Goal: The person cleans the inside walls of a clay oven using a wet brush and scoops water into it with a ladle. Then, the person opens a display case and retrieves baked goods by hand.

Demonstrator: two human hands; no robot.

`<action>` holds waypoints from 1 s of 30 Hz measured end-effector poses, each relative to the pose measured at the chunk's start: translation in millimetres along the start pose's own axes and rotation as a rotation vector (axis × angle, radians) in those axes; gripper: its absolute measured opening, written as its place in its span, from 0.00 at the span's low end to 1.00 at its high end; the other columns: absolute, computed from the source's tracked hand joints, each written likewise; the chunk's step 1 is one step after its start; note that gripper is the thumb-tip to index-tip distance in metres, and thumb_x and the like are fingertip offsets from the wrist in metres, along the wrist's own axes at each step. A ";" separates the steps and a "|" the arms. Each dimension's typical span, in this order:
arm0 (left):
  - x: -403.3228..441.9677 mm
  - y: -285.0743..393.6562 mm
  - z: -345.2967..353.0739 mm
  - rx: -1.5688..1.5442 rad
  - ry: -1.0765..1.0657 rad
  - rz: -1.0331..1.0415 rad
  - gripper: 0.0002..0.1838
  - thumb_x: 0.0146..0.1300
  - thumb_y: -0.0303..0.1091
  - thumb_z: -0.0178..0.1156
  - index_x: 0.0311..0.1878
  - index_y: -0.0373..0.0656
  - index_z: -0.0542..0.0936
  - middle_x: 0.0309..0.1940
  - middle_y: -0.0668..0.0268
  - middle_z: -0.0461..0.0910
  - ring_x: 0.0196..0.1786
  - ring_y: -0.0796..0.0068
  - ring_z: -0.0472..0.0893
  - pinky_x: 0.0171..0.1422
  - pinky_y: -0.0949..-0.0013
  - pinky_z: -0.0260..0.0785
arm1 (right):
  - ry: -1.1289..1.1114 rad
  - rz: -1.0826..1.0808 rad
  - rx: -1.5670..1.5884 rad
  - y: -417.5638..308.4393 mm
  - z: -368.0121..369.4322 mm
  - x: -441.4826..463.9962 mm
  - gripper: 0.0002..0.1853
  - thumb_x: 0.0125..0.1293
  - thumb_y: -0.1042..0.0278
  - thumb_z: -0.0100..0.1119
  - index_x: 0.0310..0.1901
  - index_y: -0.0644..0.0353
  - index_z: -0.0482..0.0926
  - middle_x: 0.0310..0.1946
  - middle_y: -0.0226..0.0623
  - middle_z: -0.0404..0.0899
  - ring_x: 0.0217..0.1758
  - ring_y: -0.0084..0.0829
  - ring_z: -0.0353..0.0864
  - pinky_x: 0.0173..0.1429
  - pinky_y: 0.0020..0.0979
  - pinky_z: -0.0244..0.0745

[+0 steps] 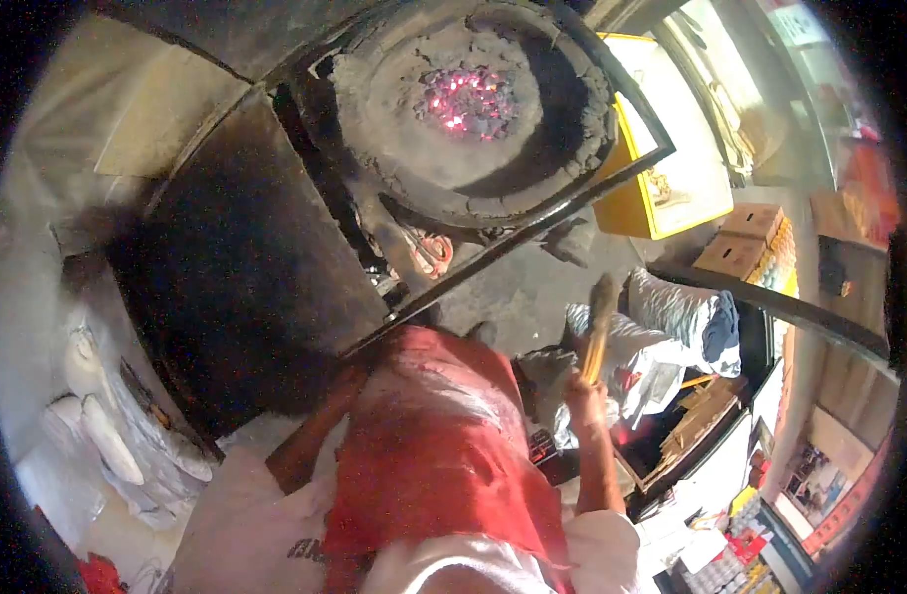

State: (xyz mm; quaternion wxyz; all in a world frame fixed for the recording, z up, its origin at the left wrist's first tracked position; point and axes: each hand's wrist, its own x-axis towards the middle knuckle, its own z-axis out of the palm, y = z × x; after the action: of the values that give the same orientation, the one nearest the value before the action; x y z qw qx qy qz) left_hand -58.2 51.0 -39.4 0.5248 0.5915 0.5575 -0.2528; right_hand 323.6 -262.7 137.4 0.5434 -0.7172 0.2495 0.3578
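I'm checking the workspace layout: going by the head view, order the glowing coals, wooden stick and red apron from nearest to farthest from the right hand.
1. Wooden stick: held in the right hand.
2. Red apron: to that hand's left.
3. Glowing coals: well ahead, near the picture's top.

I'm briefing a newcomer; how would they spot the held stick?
Find the round hearth with glowing coals. Below it is the red apron; right of that, the right grip holds the stick. Slim, yellowish and dark-tipped, it differs from the bulky silvery bundles alongside.
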 end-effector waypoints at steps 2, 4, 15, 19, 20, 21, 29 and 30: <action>-16.3 10.4 4.6 -0.132 -0.071 0.030 0.25 0.69 0.46 0.54 0.62 0.39 0.73 0.55 0.57 0.78 0.55 0.63 0.77 0.62 0.62 0.68 | -0.082 0.026 -0.002 21.4 -15.5 0.7 0.10 0.64 0.61 0.63 0.34 0.56 0.72 0.22 0.24 0.69 0.20 0.19 0.67 0.24 0.24 0.62; -12.8 -8.8 27.6 -0.081 -0.011 0.111 0.25 0.69 0.46 0.53 0.62 0.39 0.73 0.56 0.57 0.78 0.57 0.61 0.77 0.63 0.61 0.67 | -0.083 0.058 -0.065 29.0 -24.8 2.0 0.12 0.65 0.58 0.62 0.36 0.57 0.74 0.23 0.25 0.69 0.21 0.21 0.68 0.25 0.25 0.65; -133.1 -90.9 142.9 -0.098 0.241 0.202 0.26 0.66 0.47 0.52 0.60 0.37 0.75 0.59 0.47 0.76 0.63 0.52 0.74 0.67 0.58 0.64 | -0.365 -0.234 -0.729 130.3 -75.2 53.1 0.20 0.64 0.53 0.65 0.33 0.66 0.77 0.19 0.29 0.74 0.20 0.22 0.68 0.24 0.31 0.64; -159.0 -125.0 173.1 -0.289 0.376 0.295 0.24 0.67 0.44 0.54 0.60 0.37 0.75 0.57 0.49 0.77 0.62 0.57 0.75 0.67 0.60 0.65 | -0.566 -0.158 -0.804 138.7 -55.4 28.8 0.13 0.64 0.60 0.62 0.34 0.65 0.81 0.19 0.27 0.75 0.21 0.20 0.70 0.25 0.32 0.66; -166.1 -127.9 177.9 -0.367 0.378 0.276 0.24 0.68 0.43 0.54 0.60 0.37 0.75 0.57 0.50 0.77 0.61 0.58 0.76 0.66 0.60 0.66 | -0.612 -0.262 -0.854 138.0 -42.9 19.5 0.12 0.64 0.62 0.61 0.36 0.64 0.82 0.20 0.27 0.75 0.22 0.20 0.70 0.26 0.32 0.67; -170.6 -134.1 182.8 -0.439 0.323 0.115 0.23 0.69 0.43 0.54 0.60 0.37 0.75 0.56 0.52 0.78 0.58 0.60 0.77 0.64 0.61 0.67 | -0.660 -0.364 -0.901 139.5 -33.6 11.5 0.12 0.64 0.63 0.60 0.38 0.64 0.83 0.21 0.27 0.76 0.24 0.20 0.71 0.27 0.32 0.67; -224.3 -192.3 193.3 -0.560 0.330 0.043 0.22 0.71 0.41 0.50 0.61 0.36 0.74 0.56 0.57 0.78 0.60 0.64 0.75 0.65 0.64 0.65 | -0.928 -0.138 -1.250 180.3 39.8 -23.0 0.17 0.64 0.62 0.55 0.51 0.60 0.80 0.36 0.31 0.82 0.34 0.28 0.77 0.36 0.35 0.68; -224.8 -217.4 208.2 -0.574 0.373 0.122 0.22 0.72 0.41 0.49 0.61 0.36 0.73 0.56 0.57 0.77 0.60 0.66 0.74 0.66 0.65 0.65 | -0.931 -0.125 -1.284 192.8 45.4 -19.0 0.17 0.64 0.62 0.55 0.51 0.60 0.80 0.36 0.31 0.82 0.34 0.28 0.77 0.36 0.35 0.68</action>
State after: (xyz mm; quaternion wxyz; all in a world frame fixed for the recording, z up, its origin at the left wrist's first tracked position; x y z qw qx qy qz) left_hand -256.0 -263.0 18.8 0.5728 0.4881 0.6559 0.0584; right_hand 156.9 -274.8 29.5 0.0911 -0.6797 -0.2989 0.6636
